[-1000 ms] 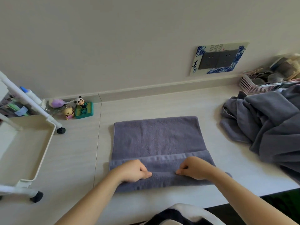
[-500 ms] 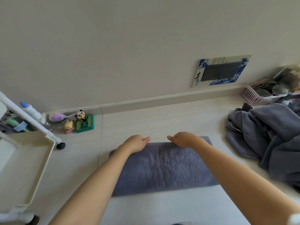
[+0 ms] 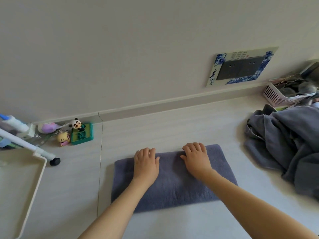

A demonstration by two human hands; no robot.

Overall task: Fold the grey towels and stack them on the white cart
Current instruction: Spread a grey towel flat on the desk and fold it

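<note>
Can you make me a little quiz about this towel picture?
1. True or false: both hands lie flat on the folded grey towel.
2. Which side is the white cart on? A) the person's left B) the person's right C) behind the towel
3. Fill in: the pile of unfolded grey towels sits in front of a pink ____.

Key
1. True: left hand and right hand press on it.
2. A
3. basket
</note>
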